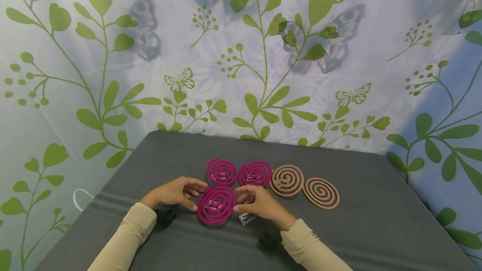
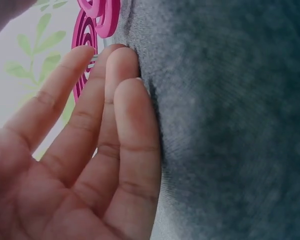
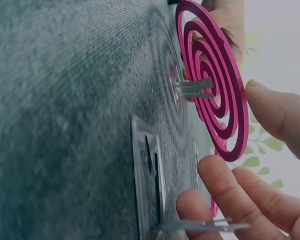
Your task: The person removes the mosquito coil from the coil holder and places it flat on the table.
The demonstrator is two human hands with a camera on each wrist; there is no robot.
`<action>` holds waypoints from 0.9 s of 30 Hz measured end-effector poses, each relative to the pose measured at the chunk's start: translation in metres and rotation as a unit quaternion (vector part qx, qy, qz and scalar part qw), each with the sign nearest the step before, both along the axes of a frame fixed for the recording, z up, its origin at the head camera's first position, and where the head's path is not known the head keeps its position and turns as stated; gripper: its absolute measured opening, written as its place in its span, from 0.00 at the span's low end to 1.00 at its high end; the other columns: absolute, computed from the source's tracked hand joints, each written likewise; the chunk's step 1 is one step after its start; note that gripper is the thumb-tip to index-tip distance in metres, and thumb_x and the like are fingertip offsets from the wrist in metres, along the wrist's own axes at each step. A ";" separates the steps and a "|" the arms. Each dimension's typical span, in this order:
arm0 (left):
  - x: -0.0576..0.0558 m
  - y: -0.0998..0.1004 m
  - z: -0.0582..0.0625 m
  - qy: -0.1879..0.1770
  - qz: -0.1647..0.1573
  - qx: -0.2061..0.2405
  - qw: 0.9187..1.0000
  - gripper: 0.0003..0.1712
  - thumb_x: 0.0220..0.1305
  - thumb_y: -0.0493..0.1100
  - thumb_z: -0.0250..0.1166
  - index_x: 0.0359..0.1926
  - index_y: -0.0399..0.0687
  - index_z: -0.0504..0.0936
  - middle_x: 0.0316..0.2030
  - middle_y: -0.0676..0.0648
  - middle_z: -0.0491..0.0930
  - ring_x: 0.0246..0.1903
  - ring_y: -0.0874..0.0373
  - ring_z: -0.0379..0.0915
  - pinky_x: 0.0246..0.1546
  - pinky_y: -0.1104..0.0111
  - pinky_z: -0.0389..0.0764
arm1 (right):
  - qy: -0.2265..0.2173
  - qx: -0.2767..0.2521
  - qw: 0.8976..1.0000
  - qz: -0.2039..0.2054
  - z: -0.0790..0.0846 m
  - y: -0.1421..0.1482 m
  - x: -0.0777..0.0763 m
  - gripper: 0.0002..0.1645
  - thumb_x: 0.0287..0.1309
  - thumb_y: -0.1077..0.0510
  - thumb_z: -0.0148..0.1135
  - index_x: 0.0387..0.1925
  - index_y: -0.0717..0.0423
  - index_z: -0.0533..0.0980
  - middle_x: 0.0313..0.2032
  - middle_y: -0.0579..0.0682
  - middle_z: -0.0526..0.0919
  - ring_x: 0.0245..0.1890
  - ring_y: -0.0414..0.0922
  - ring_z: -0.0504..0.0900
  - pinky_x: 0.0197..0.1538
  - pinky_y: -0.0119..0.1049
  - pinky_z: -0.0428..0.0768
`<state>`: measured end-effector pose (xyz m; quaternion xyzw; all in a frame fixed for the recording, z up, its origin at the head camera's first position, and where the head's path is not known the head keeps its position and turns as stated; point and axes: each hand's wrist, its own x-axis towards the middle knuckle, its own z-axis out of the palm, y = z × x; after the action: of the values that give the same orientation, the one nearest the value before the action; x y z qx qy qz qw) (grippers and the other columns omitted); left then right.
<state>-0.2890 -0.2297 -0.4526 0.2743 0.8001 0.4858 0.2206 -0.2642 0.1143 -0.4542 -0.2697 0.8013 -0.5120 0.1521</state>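
Observation:
A pink mosquito coil (image 1: 216,203) sits raised and slightly tilted on a small metal stand (image 3: 194,88), between the two hands. My left hand (image 1: 180,191) is at its left side, fingers loosely bent, thumb tip close to the rim. At the right side is my right hand (image 1: 260,204), its thumb at the coil's edge and its fingers below the rim in the right wrist view. Whether either hand touches the coil is hard to tell. Beside the right hand, a bare metal stand (image 1: 246,219) lies on the grey cloth, one prong sticking up.
Behind the hands stand two more pink coils (image 1: 222,172) on metal stands. To their right is a brown coil (image 1: 287,179) on a stand, then another brown coil (image 1: 321,195) lying lower. Grey cloth (image 1: 357,229) covers the table; a leaf-patterned curtain (image 1: 241,83) hangs behind.

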 end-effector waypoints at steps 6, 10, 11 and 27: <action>-0.001 0.002 0.001 0.000 -0.002 -0.012 1.000 0.42 0.59 0.32 0.80 0.72 0.25 0.73 0.68 0.30 0.77 0.58 0.48 0.77 0.56 0.56 0.78 | -0.005 -0.005 1.000 -0.017 0.000 -0.004 0.001 0.34 0.64 0.61 0.78 0.68 0.69 0.77 0.44 0.53 0.89 0.40 0.44 0.88 0.42 0.33 0.85; -0.001 0.002 0.000 0.000 -0.002 -0.014 1.000 0.44 0.59 0.32 0.81 0.73 0.26 0.73 0.68 0.31 0.77 0.58 0.50 0.76 0.56 0.56 0.78 | -0.002 -0.011 1.000 -0.020 -0.002 -0.006 0.000 0.34 0.61 0.64 0.79 0.67 0.69 0.78 0.41 0.52 0.89 0.38 0.43 0.87 0.39 0.32 0.84; -0.001 0.002 0.000 0.000 -0.003 -0.013 1.000 0.45 0.58 0.32 0.81 0.73 0.26 0.72 0.68 0.32 0.78 0.57 0.50 0.76 0.56 0.56 0.78 | -0.001 -0.010 1.000 -0.021 -0.002 -0.006 0.000 0.34 0.61 0.64 0.79 0.66 0.69 0.78 0.41 0.52 0.89 0.37 0.42 0.87 0.38 0.32 0.84; -0.001 0.000 0.000 -0.014 -0.014 0.016 1.000 0.45 0.57 0.28 0.81 0.73 0.23 0.71 0.43 0.48 0.82 0.43 0.56 0.75 0.45 0.70 0.78 | -0.001 -0.011 1.000 -0.009 -0.001 -0.009 0.001 0.35 0.60 0.68 0.79 0.67 0.72 0.77 0.37 0.52 0.89 0.34 0.42 0.86 0.35 0.30 0.81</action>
<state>-0.2900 -0.2299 -0.4529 0.2821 0.7850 0.4994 0.2339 -0.2634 0.1050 -0.4549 -0.2641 0.7976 -0.5225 0.1450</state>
